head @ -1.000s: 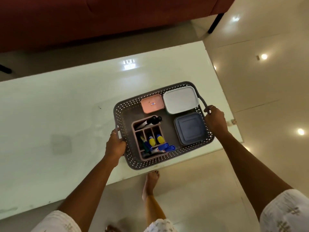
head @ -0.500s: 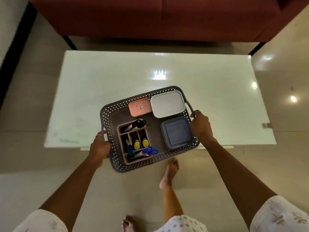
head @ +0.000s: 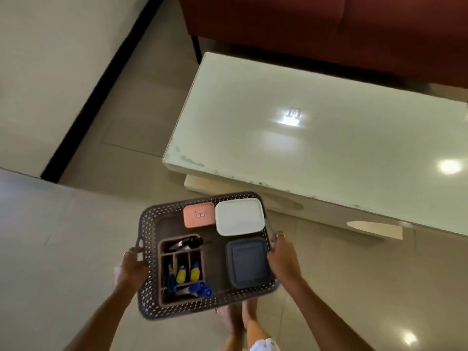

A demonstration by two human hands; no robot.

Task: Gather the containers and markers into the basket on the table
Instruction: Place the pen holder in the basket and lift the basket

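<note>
**Full basket held level over the floor, beside the table**

Both hands are wrapped around the side handles of the basket [head: 149, 254]: the left hand [head: 130, 271] curls its fingers through the left handle, the right hand [head: 283, 257] through the right one, a ring showing on each. Gripping at opposite ends looks like the way to keep it flat so nothing slides.

Inside, the pink container [head: 199, 215] and the white container [head: 239, 216] sit side by side along the far edge, touching or nearly so. The grey container [head: 248, 262] sits just in front of the white one, against the right wall. To the left a brown divided organiser [head: 181, 268] keeps the markers [head: 188, 273] together, yellow and blue caps up, with a black one across its far slot.

The pink lid carries a small label; its writing is too small to read.

The basket hangs over the tiled floor [head: 50, 249], just off the near corner of the glass-topped table [head: 316, 127], not on it. A red sofa [head: 316, 26] stands behind the table.
</note>
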